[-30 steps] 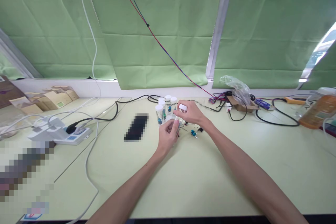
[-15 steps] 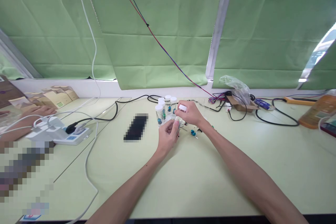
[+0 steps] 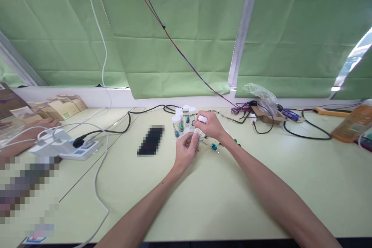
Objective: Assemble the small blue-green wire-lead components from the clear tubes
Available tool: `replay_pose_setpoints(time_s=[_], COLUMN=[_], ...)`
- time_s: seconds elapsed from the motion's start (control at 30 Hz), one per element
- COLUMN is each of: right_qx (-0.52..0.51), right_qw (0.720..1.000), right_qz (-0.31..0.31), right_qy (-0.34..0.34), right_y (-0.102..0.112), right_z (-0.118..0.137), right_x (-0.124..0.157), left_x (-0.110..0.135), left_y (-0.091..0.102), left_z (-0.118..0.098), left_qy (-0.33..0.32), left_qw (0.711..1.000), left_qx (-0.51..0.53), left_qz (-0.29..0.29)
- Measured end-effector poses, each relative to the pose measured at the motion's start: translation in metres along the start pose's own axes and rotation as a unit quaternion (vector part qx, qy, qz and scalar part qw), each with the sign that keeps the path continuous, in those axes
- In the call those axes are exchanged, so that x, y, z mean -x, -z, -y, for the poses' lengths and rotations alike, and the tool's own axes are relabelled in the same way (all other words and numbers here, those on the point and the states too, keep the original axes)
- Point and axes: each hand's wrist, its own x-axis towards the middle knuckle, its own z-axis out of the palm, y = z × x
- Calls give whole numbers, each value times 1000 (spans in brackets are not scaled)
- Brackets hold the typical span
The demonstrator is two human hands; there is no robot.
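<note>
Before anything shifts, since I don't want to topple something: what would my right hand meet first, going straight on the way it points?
Your right hand would probably meet the rightmost standing white-capped tube first, though depth is unclear from this one view.

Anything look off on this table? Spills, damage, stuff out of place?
Loose blue parts lie on the table near the right hand, while similar-looking blue ones sit inside white-capped vials. The orange bottle at far right looks tilted, though lens distortion may explain that. No spilled liquid or breakage visible.
</note>
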Motion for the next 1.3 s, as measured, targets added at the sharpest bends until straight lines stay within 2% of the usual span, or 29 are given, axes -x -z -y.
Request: replay_pose_setpoints(time_s=[0.37, 0.7, 0.87, 1.03, 1.3], right_qx=[8, 11, -60, -104, -45], right_qw=[1000, 1000, 996, 993, 997], right_qz=[-12, -3, 22, 42, 52], right_qy=[13, -1, -58, -46, -23], right_y=[-2, -1, 1, 1, 6], right_z=[1, 2, 8, 8, 9], right_x=[0, 2, 3, 3, 1], left_x=[0, -1, -3, -5, -6], left_y=[0, 0, -1, -1, -2], left_z=[3, 2, -4, -3, 1], left_qy=[8, 15, 54, 89, 94], left_qw=[1000, 1000, 997, 986, 986], left_qx=[1, -1, 43, 139, 132], left_qz=[3, 20, 27, 34, 46])
